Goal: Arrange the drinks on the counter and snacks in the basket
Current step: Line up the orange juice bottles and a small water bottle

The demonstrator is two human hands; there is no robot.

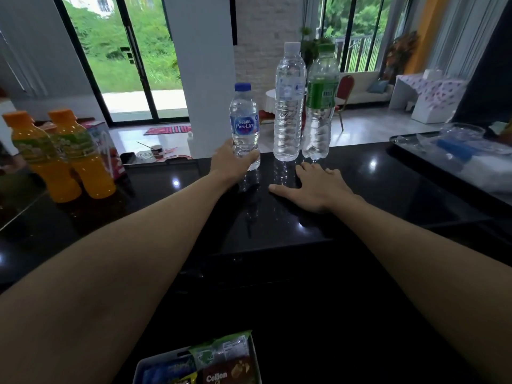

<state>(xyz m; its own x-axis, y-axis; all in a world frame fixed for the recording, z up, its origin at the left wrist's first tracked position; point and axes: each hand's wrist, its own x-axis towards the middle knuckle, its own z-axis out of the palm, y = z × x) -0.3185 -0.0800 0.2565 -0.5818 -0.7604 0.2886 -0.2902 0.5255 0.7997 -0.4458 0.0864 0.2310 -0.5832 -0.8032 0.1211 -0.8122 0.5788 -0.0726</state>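
- Just left of the frame's centre, I see my left hand [231, 159] wrapped around the lower part of the small Nestle water bottle [245, 126], grasping it; the bottle stands upright on the black counter [374, 184], long axis vertical, blue cap at the top, label facing me.
- Right of centre, my right hand [313, 187] lies flat on the counter, palm down, fingers spread and released, holding nothing. Its fingertips point toward the upper edge of the frame and sit near the bases of two taller bottles.
- Those two stand upright side by side just to the right of the small one: a tall clear bottle [289, 103] with a white cap, and a green-label bottle [321, 103] with a green cap, touching or nearly so.
- At the left of the frame, two orange juice bottles [63, 156] stand together on the counter, orange caps up, well apart from the water bottles.
- At the bottom centre, a basket [140, 367] holds snack packets [227, 364], one brown packet reading "Collon".
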